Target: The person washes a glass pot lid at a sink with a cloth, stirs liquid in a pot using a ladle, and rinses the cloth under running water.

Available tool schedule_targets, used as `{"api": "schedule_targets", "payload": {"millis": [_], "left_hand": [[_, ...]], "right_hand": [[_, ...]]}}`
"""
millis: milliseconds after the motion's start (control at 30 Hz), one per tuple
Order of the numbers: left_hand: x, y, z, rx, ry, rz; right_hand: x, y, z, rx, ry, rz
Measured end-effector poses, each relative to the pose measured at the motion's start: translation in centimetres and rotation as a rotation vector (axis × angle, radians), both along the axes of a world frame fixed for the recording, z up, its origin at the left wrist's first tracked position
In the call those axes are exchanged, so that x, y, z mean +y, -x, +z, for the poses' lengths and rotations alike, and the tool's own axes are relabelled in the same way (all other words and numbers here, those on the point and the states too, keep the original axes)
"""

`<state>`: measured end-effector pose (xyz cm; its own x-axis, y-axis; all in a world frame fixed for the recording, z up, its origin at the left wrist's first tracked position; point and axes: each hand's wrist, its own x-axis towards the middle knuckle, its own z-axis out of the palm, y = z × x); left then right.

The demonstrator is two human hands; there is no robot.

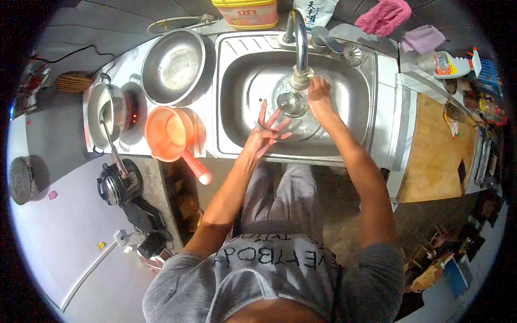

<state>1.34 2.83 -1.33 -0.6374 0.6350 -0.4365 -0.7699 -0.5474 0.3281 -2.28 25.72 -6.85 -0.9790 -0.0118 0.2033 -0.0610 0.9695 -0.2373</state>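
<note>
My left hand [265, 134] is over the near left part of the steel sink [237, 107], its fingers spread. A thin shiny metal utensil [258, 125] lies across it, partly hidden by the fingers; its kind is unclear. My right hand [320, 99] is raised beside the faucet [302, 43], fingers curled against the pale faucet nozzle [300, 79]. Below the nozzle, a round shiny thing [291, 104] shows in the basin, too blurred to tell whether it is a vessel or the drain.
Left of the sink are a wide steel basin [175, 67], an orange dipper [168, 133] whose handle overhangs the counter edge, and a pot with a ladle [107, 116]. To the right are a wooden board [433, 151] and a spray bottle [452, 64]. A yellow-lidded tub [246, 13] stands behind.
</note>
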Motion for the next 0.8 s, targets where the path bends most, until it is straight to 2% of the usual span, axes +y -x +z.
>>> {"api": "schedule_targets", "payload": {"millis": [133,200,233,300,333,400,433,467,500,533,567,633,700,767,800], "left_hand": [[-0.2,1.3,-0.3,0.037,0.012,-0.023],[0.3,1.6,-0.3,0.039,-0.008,-0.015],[0.5,1.7,-0.4,0.042,-0.029,-0.010],[0.8,1.8,-0.6,0.039,0.021,-0.088],[0.9,1.7,-0.7,0.041,0.050,-0.124],[1.6,1.3,-1.1,0.027,0.009,-0.157],[2.3,0.8,-1.4,0.010,-0.061,-0.154],[2.6,0.5,-1.6,-0.006,-0.131,-0.153],[2.8,0.7,-0.7,0.012,-0.195,-0.158],[2.7,0.5,-0.7,0.007,-0.193,-0.160],[2.6,0.4,-0.8,0.002,-0.171,-0.129],[2.0,0.8,-1.3,-0.006,-0.152,-0.091],[1.3,1.1,-2.4,-0.014,-0.142,-0.061],[1.1,1.4,-2.6,-0.004,-0.115,-0.017],[1.2,1.5,-3.0,-0.003,-0.122,-0.014]], "right_hand": [[-0.3,-4.7,1.8,-0.220,0.058,0.053],[-1.7,-6.5,3.5,-0.209,0.354,0.190],[-2.6,-6.3,4.7,-0.210,0.351,0.190],[-5.0,-5.5,6.6,-0.365,0.653,0.230],[-5.8,-4.5,6.3,-0.364,0.652,0.233],[-7.0,-1.3,5.2,-0.119,0.805,0.225],[-7.2,-0.1,6.2,-0.353,0.983,0.004],[-6.6,1.4,5.1,-0.348,1.009,-0.077],[-5.4,2.3,2.9,-0.239,0.946,-0.083],[-3.7,3.3,-1.7,-0.006,0.760,-0.029],[-2.0,3.7,-4.0,0.180,0.539,0.039],[0.6,3.4,-1.0,0.328,0.290,0.194],[0.7,-0.1,1.0,0.186,0.221,0.003],[-1.0,-3.2,1.2,-0.068,0.324,0.025],[-2.4,-4.5,0.8,-0.072,0.471,0.075]]}}
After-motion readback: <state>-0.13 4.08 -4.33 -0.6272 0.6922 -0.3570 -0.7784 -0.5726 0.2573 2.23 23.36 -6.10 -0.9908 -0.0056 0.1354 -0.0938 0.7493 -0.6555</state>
